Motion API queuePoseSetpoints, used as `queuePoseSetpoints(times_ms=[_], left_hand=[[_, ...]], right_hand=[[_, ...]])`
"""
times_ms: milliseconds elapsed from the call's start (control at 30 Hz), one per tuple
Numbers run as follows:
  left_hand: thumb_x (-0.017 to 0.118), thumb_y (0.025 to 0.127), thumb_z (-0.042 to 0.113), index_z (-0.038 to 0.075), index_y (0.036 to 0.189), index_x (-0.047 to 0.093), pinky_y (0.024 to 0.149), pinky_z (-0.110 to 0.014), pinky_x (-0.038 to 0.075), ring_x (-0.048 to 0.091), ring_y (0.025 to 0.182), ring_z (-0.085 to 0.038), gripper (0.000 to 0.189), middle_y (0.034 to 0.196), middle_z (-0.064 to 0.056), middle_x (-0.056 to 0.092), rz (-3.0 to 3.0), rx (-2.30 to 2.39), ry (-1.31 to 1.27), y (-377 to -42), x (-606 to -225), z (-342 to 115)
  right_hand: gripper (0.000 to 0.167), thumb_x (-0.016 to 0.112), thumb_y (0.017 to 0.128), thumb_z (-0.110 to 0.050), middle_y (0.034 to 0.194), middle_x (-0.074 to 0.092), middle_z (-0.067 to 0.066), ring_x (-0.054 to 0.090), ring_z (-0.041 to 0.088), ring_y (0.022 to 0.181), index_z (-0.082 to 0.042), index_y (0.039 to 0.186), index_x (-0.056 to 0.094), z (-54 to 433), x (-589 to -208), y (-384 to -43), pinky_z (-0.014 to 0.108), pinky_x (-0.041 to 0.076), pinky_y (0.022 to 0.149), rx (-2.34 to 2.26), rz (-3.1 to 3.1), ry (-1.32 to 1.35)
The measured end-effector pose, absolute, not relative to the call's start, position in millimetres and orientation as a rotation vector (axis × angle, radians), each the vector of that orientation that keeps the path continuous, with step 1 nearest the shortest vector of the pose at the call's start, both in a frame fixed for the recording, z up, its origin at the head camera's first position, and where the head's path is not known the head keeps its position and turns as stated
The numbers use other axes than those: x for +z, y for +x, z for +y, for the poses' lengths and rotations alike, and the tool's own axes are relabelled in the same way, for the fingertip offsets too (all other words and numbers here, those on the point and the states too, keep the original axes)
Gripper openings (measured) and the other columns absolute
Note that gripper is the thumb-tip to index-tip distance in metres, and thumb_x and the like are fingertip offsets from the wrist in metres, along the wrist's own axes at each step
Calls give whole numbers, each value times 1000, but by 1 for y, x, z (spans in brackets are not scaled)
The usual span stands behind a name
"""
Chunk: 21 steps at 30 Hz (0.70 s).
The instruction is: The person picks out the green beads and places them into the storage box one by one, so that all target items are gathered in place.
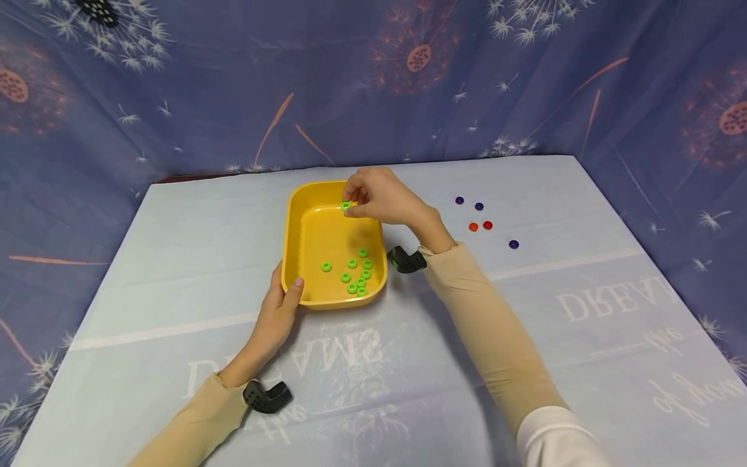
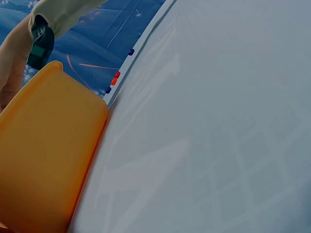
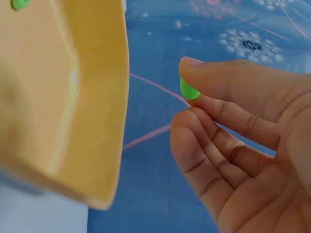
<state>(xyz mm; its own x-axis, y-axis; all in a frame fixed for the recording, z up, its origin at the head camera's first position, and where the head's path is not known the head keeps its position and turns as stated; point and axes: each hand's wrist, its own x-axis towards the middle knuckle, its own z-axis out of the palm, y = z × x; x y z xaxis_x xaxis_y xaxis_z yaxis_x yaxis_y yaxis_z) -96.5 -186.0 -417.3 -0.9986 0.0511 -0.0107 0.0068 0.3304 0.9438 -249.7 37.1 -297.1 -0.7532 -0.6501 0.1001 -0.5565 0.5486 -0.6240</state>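
Note:
A yellow plastic tray (image 1: 315, 233) stands on the table, with several small green rings (image 1: 353, 263) scattered over its near half. My left hand (image 1: 275, 319) grips the tray's near left corner, the thumb lying over the rim. Above the far right part of the tray, my right hand (image 1: 382, 196) pinches one green ring (image 3: 188, 90) between thumb and index finger. In the right wrist view, that ring shows beyond the tray's wall (image 3: 104, 102), its lower part peeking out under the thumb. The left wrist view shows the tray's outer side (image 2: 53, 150); the left fingers are mostly out of sight there.
Right of the tray on the pale tablecloth (image 1: 175, 259) lie several dark blue pieces (image 1: 479, 206), a red piece (image 1: 487, 225) and an orange-red one (image 1: 473, 227). A blue dandelion-print curtain (image 1: 350, 84) hangs behind the table. Black wrist devices (image 1: 267, 397) sit at both cuffs.

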Motion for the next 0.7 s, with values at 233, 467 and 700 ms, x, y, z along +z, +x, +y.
queuePoseSetpoints(times_ms=[233,467,700], left_hand=[[39,108,25,12,159,13,119,-52,20,26,147,-33,59,161,-17,24,2545,1767,51,-97,-415,-186],[39,108,24,11,159,13,118,-51,22,28,145,-32,59,160,-17,26,2528,1792,63,-97,-416,-188],[39,108,25,10,159,13,118,-52,22,28,145,-32,59,160,-18,27,2528,1797,73,-97,-418,-187]], right_hand=[[15,78,85,-10,97,66,10,60,21,88,-3,97,71,8,-306,-250,27,50,81,-792,2618,-1069],[13,76,85,-3,97,68,8,57,20,91,-3,98,72,-22,-320,-249,27,48,85,-585,2516,-1137],[11,72,86,1,94,67,8,55,20,88,-3,97,71,-32,-328,-249,26,47,82,-534,2496,-1117]])
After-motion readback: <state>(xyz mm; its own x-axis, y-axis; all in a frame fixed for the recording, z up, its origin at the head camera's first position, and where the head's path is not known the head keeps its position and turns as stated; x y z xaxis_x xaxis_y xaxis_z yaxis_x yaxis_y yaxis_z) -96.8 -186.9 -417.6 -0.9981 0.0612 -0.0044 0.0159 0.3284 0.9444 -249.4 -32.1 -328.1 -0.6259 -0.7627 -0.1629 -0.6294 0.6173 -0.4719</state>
